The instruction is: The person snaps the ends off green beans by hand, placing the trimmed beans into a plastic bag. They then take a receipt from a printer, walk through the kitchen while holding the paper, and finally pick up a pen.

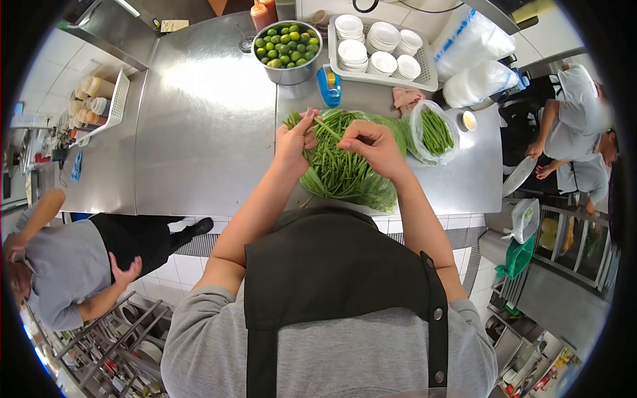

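The person's black apron (338,278) and grey sleeves fill the near edge of the view, both forearms reaching over the tabletop (206,119). The left hand (295,136) and right hand (371,144) meet just above a heap of long green beans (342,176), which lies on the tabletop at its near edge. The left fingers pinch one end of a single bean stalk (327,128). The right fingers are curled narrow at its other end, so the stalk spans the two hands.

The work looks like trimming or snapping beans one by one, with most of the heap not yet handled. The next move would call for a firm pinch at both ends and a free path to the clear plastic bag of shorter beans (434,132), just right of the heap.

Beyond the heap lie a blue object (329,86) and a pink cloth (405,99). Further beyond are a steel bowl (292,74) of limes and a white tray (424,83) of stacked small bowls, with bagged plastic tubs (474,46) to the right. Left of the heap the steel is bare up to a white rack (121,99) of cups.

It is a tiled working kitchen. One co-worker (60,265) bends at wire shelves well left of the heap, and others (570,126) stand well to its right.
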Tool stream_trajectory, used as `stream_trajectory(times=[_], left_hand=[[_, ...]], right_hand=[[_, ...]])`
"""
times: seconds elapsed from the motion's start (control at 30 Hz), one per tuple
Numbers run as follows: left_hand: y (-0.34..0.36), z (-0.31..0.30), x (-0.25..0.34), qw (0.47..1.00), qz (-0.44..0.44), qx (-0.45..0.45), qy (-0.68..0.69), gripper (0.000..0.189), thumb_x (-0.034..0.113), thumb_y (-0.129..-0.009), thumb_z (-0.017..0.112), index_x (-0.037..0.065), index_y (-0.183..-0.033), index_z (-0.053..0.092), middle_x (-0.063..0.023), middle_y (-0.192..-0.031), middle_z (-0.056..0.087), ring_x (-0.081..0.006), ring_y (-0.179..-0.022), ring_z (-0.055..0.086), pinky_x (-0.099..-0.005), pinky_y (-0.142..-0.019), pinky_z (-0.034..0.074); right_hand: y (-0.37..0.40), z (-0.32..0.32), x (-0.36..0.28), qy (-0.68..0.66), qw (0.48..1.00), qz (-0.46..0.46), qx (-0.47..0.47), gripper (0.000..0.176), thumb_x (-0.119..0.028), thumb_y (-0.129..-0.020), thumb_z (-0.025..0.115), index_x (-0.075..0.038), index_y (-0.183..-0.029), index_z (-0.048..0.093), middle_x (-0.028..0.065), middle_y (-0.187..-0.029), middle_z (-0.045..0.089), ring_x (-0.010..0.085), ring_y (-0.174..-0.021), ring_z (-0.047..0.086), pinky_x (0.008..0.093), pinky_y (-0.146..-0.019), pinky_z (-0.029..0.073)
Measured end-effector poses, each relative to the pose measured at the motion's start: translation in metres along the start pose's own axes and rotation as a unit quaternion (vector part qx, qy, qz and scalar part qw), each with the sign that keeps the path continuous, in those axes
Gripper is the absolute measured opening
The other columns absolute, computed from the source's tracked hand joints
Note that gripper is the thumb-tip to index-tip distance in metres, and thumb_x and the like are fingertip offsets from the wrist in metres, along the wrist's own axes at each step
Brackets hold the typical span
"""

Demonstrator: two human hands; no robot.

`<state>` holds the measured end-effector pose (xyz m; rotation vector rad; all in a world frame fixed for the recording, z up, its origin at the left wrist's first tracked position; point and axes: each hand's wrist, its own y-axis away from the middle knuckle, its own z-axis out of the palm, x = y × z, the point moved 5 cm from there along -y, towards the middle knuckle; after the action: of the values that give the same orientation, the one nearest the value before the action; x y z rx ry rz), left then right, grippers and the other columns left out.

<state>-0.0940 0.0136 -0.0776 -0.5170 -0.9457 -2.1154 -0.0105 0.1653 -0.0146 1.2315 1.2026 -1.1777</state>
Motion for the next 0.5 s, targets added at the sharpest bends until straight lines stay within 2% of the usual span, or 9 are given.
stream_trajectory(times=[0.07, 0.17, 0.27, 0.37, 0.4, 0.5], left_hand=[[0.002, 0.005, -0.002, 1.0, -0.006, -0.018, -0.007, 0.015, 0.015, -0.097, 0.067, 0.001, -0.102, 0.065, 0.0005, -0.082, 0.06, -0.0035, -0.055, 0.037, -0.0211, -0.047, 0.027], [0.002, 0.008, -0.002, 1.0, -0.009, 0.014, 0.015, 0.016, 0.013, -0.099, 0.063, 0.001, -0.108, 0.063, -0.0008, -0.083, 0.06, -0.0044, -0.056, 0.037, -0.0215, -0.047, 0.029], [-0.019, -0.024, -0.001, 0.996, -0.037, 0.059, 0.057, 0.017, 0.016, -0.101, 0.058, 0.002, -0.112, 0.057, -0.0006, -0.08, 0.056, -0.0052, -0.055, 0.036, -0.0209, -0.047, 0.032], [-0.016, -0.031, 0.01, 0.995, -0.019, 0.058, 0.073, 0.015, 0.017, -0.102, 0.057, 0.005, -0.109, 0.054, 0.0017, -0.074, 0.048, -0.006, -0.056, 0.036, -0.0215, -0.047, 0.033], [-0.014, -0.035, 0.009, 0.995, -0.023, 0.049, 0.085, 0.016, 0.019, -0.101, 0.06, 0.006, -0.105, 0.053, 0.0039, -0.07, 0.041, -0.0061, -0.058, 0.039, -0.0207, -0.048, 0.035], [-0.005, -0.032, 0.006, 0.996, -0.043, 0.066, 0.043, 0.02, 0.022, -0.1, 0.064, 0.005, -0.102, 0.053, 0.0045, -0.069, 0.041, -0.0058, -0.057, 0.04, -0.0195, -0.048, 0.036]], right_hand=[[0.003, 0.001, -0.008, 0.006, 0.999, 0.001, -0.041, 0.011, -0.01, -0.09, 0.073, -0.001, -0.084, 0.069, -0.001, -0.081, 0.061, 0.0056, -0.073, 0.054, 0.022, -0.067, 0.042], [0.007, 0.004, -0.013, -0.048, 0.996, -0.036, -0.067, 0.014, -0.013, -0.091, 0.072, -0.001, -0.084, 0.068, -0.0011, -0.082, 0.061, 0.0058, -0.072, 0.052, 0.0218, -0.066, 0.041], [0.011, -0.003, -0.026, -0.105, 0.993, -0.046, -0.039, 0.019, -0.016, -0.093, 0.071, -0.001, -0.081, 0.067, -0.0019, -0.08, 0.061, 0.0064, -0.072, 0.051, 0.0231, -0.066, 0.04], [0.009, -0.026, -0.014, 0.108, 0.994, 0.015, 0.032, 0.027, -0.021, -0.094, 0.069, 0.0, -0.077, 0.064, 0.0, -0.075, 0.059, 0.0083, -0.071, 0.053, 0.0257, -0.065, 0.041], [0.008, -0.032, -0.005, 0.221, 0.975, 0.021, 0.02, 0.032, -0.024, -0.095, 0.067, 0.001, -0.076, 0.063, 0.0053, -0.073, 0.061, 0.016, -0.069, 0.058, 0.0314, -0.066, 0.045], [0.014, -0.033, 0.037, 0.327, 0.925, 0.186, -0.055, 0.03, -0.024, -0.097, 0.064, 0.0, -0.078, 0.065, 0.0076, -0.074, 0.06, 0.0194, -0.069, 0.058, 0.0324, -0.065, 0.044]])
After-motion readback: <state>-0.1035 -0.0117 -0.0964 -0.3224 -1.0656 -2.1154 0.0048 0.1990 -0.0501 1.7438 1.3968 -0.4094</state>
